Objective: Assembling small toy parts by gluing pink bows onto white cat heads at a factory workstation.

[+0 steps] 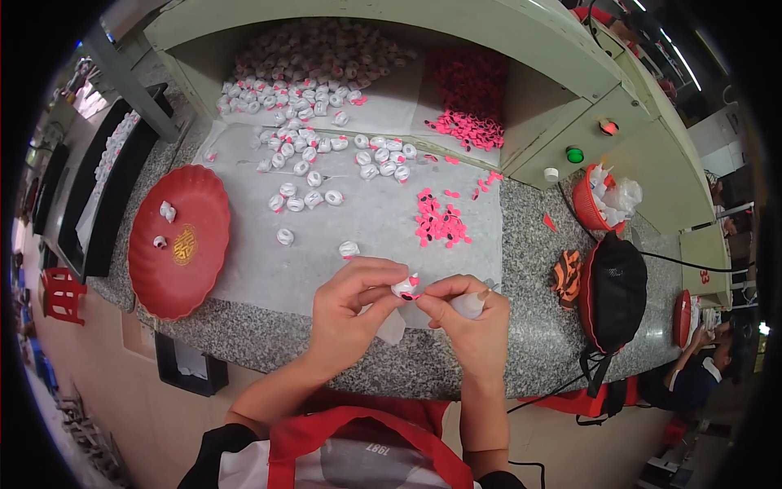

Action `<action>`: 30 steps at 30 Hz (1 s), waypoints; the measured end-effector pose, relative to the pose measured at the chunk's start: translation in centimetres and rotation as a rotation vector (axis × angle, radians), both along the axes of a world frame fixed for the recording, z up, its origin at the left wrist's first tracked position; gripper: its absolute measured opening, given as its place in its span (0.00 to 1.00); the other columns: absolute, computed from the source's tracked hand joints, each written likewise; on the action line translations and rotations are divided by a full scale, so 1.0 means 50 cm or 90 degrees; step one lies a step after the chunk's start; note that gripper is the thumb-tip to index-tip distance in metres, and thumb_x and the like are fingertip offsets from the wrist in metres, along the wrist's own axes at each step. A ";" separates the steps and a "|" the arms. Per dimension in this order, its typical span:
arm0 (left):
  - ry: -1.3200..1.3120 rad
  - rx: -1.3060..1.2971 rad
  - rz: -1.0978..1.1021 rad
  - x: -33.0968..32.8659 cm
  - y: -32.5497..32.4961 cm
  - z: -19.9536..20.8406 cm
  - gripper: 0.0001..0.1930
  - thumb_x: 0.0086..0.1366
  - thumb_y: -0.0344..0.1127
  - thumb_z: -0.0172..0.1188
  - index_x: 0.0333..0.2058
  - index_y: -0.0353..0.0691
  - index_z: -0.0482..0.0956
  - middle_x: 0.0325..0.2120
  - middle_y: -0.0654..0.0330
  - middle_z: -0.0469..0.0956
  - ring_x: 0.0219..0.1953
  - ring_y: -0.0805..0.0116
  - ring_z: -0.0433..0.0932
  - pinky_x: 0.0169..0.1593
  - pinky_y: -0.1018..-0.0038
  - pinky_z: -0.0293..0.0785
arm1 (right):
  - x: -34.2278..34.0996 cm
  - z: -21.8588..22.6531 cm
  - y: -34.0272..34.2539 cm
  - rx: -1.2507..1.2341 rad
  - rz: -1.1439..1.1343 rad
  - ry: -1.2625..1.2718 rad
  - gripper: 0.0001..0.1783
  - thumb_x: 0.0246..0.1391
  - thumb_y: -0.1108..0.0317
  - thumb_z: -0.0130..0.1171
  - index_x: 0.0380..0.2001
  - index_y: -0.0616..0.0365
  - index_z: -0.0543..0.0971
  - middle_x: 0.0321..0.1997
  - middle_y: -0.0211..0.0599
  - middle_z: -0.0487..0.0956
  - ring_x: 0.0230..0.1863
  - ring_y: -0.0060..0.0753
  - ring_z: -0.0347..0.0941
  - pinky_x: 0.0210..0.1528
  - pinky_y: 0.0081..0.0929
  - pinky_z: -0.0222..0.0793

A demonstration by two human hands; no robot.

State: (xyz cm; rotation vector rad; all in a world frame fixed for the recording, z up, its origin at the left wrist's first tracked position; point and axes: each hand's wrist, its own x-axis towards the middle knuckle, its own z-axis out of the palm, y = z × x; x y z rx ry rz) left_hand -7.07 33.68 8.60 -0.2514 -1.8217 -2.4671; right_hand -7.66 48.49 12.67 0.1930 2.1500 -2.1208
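My left hand [350,306] pinches a small round white toy piece [404,288] with pink parts on it. The fingertips of my right hand [472,326] are closed on a small pink-and-black piece [410,297] against the lower side of the white one. A whitish bottle-like thing [468,306] is tucked in the same hand, mostly hidden by the fingers. Just beyond my hands, a loose white toy piece [349,248] lies on the white paper sheet [261,265]. A cluster of pink-and-black pieces [440,220] is spread on the sheet to the right.
White toy pieces [318,65] and pink pieces [468,90] fill the shelf bay. A red scalloped tray [175,285] at left holds two toy pieces. To the right are a red basket [590,204], an orange-and-black cloth [566,277] and a black bag [617,293]. A co-worker [692,375] sits beyond.
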 end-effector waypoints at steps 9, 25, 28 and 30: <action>-0.083 0.123 -0.111 -0.004 -0.036 0.015 0.16 0.50 0.15 0.54 0.40 0.30 0.73 0.44 0.50 0.69 0.44 0.66 0.71 0.48 0.74 0.70 | 0.007 -0.008 -0.025 0.045 0.001 0.087 0.12 0.37 0.81 0.63 0.30 0.63 0.77 0.25 0.29 0.75 0.28 0.16 0.69 0.30 0.14 0.65; -0.253 0.178 -0.056 -0.009 0.015 0.012 0.16 0.55 0.21 0.55 0.44 0.31 0.69 0.30 0.56 0.75 0.36 0.70 0.75 0.41 0.76 0.73 | 0.003 -0.039 0.004 0.059 0.003 0.223 0.14 0.36 0.82 0.62 0.31 0.63 0.76 0.29 0.34 0.74 0.28 0.17 0.68 0.30 0.15 0.65; -0.176 0.148 -0.054 0.009 0.019 0.030 0.15 0.54 0.20 0.56 0.42 0.31 0.69 0.31 0.54 0.75 0.35 0.71 0.76 0.39 0.78 0.73 | 0.003 -0.045 0.018 -0.024 0.031 0.191 0.12 0.37 0.82 0.62 0.30 0.63 0.75 0.31 0.38 0.75 0.27 0.19 0.70 0.28 0.15 0.67; -0.104 0.119 -0.050 0.010 0.009 0.031 0.14 0.53 0.19 0.56 0.40 0.30 0.69 0.31 0.54 0.75 0.34 0.71 0.76 0.37 0.78 0.74 | -0.003 -0.052 0.024 -0.074 0.056 0.153 0.11 0.37 0.82 0.62 0.29 0.63 0.75 0.32 0.40 0.75 0.27 0.21 0.70 0.26 0.16 0.68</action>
